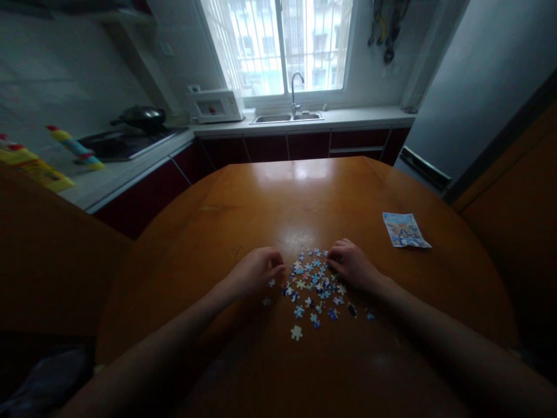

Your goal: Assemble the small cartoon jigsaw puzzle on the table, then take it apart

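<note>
Loose jigsaw puzzle pieces [315, 279], mostly blue and white, lie scattered in a heap on the wooden table [278, 209]. At the heap's left edge is my left hand [260, 269], its fingers loosely curved and a small gap showing between thumb and forefinger. My right hand [351, 262] rests on the upper right edge of the heap, fingers bent down and closed; what lies under its fingertips is hidden. One pale puzzle piece [296, 332] sits apart, nearest to me. A few pieces are partly in the shadow of my hands.
A creased picture sheet [405, 230] lies right of my right hand. Beyond the table are a sink [287, 118], a white microwave [217, 107] and a wok [141, 116] on the stove. Yellow bottles stand on the left counter [117, 174]; a fridge [474, 87] is at right.
</note>
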Tool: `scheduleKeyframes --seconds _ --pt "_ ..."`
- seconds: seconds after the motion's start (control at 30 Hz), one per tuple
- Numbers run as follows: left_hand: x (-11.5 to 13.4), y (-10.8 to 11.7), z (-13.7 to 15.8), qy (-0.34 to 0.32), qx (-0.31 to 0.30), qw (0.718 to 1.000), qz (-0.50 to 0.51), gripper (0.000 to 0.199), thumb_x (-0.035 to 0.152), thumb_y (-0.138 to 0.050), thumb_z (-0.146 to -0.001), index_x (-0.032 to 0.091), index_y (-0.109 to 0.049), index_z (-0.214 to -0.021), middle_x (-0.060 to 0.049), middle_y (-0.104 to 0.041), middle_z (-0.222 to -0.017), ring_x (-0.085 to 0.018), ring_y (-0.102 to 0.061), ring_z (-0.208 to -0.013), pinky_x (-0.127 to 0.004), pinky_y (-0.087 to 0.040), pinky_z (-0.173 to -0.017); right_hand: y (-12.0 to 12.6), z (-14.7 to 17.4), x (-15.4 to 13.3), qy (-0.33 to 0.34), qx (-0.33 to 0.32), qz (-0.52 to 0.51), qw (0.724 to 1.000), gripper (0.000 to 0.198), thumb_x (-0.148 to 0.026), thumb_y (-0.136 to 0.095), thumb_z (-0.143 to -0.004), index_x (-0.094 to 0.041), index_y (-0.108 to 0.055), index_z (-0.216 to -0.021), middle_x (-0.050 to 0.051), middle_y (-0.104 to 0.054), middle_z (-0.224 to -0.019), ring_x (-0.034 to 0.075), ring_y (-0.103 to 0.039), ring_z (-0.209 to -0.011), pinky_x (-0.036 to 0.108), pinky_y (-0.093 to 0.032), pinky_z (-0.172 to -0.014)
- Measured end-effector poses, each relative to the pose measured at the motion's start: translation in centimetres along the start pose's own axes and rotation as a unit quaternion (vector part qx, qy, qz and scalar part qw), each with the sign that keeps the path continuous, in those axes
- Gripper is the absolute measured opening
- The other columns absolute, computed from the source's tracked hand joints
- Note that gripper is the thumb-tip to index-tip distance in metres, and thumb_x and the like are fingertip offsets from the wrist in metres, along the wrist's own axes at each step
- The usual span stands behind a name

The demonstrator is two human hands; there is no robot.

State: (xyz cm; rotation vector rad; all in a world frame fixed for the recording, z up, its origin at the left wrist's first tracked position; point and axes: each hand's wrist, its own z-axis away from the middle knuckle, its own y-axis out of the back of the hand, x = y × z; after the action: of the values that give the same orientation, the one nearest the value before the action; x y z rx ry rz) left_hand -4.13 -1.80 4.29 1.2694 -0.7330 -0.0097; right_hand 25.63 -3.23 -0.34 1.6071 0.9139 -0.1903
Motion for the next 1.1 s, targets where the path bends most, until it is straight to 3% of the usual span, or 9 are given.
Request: scheduleKeyframes --seconds 0.07,0.2,0.5,0.67,0.87,0.97,1.1 --pt "0.4 -0.4 -1.6 -0.031 0.035 0.999 -0.014 0.016 0.028 -0.062 -0.090 0.017 -0.074 -0.091 -0.007 -0.071 -0.090 -0.018 -0.061 -0.079 -0.027 -0.043 -0.070 0.1 0.1 -0.1 0.002 0.011 0.006 1.000 0.009 -0.013 -0.069 -0.088 -0.019 -0.072 -0.082 0.006 -0.068 -0.087 0.022 -0.058 -0.089 0.034 -0.047 -0.079" --pt "1.1 -1.4 -3.6 -0.048 0.024 0.998 -0.019 0.009 0.024 -0.069 -0.086 0.018 -0.076 -0.085 -0.006 -0.070 -0.086 -0.019 -0.062 -0.080 -0.027 -0.044 -0.071 0.1 0.5 -0.1 0.026 0.002 0.048 0.998 0.010 -0.014 -0.069 -0.088 -0.021 -0.075 -0.084 0.007 -0.068 -0.090 0.023 -0.057 -0.090 0.036 -0.047 -0.081" --pt "0.6 -2.9 -4.4 -0.043 0.000 0.999 0.031 0.006 0.020 -0.075 -0.081 0.015 -0.071 -0.081 -0.002 -0.068 -0.076 -0.015 -0.060 -0.069 -0.023 -0.043 -0.062 0.3 0.8 -0.6 0.038 -0.005 0.059 0.998 0.011 -0.019 -0.067 -0.092 -0.020 -0.074 -0.083 0.007 -0.068 -0.092 0.024 -0.057 -0.092 0.039 -0.046 -0.084" --pt "0.0 -2.7 -4.9 -0.057 0.026 0.996 0.061 0.003 0.014 -0.068 -0.086 0.015 -0.070 -0.084 -0.001 -0.067 -0.074 -0.013 -0.059 -0.067 -0.022 -0.043 -0.062 0.4 0.7 -0.6 0.028 0.007 0.030 0.999 0.011 -0.020 -0.065 -0.093 -0.020 -0.072 -0.084 0.007 -0.068 -0.091 0.024 -0.057 -0.092 0.039 -0.046 -0.085" --pt "0.7 -2.1 -4.0 -0.156 0.030 0.985 0.059 0.007 0.015 -0.070 -0.088 0.018 -0.072 -0.081 -0.004 -0.069 -0.089 -0.015 -0.062 -0.082 -0.026 -0.047 -0.076 0.3 0.7 -0.7 0.026 0.016 0.013 0.999 0.011 -0.018 -0.065 -0.092 -0.020 -0.071 -0.083 0.007 -0.068 -0.090 0.023 -0.058 -0.090 0.039 -0.046 -0.084" --pt "0.8 -2.1 -3.4 -0.217 0.039 0.974 0.051 0.016 0.015 -0.064 -0.093 0.018 -0.074 -0.081 -0.005 -0.069 -0.089 -0.015 -0.063 -0.081 -0.026 -0.048 -0.075 0.4 0.7 -0.8 0.031 0.021 0.005 0.999 0.011 -0.017 -0.065 -0.092 -0.020 -0.071 -0.083 0.007 -0.068 -0.090 0.023 -0.058 -0.090 0.038 -0.046 -0.084" --pt "0.3 -2.3 -3.0 -0.223 0.061 0.972 0.050 0.018 0.015 -0.061 -0.094 0.017 -0.074 -0.081 -0.006 -0.069 -0.088 -0.013 -0.065 -0.076 -0.024 -0.050 -0.071 0.4 0.7 -0.8 0.037 0.031 0.002 0.999 0.011 -0.017 -0.065 -0.092 -0.020 -0.070 -0.083 0.007 -0.069 -0.090 0.023 -0.059 -0.090 0.039 -0.046 -0.084"
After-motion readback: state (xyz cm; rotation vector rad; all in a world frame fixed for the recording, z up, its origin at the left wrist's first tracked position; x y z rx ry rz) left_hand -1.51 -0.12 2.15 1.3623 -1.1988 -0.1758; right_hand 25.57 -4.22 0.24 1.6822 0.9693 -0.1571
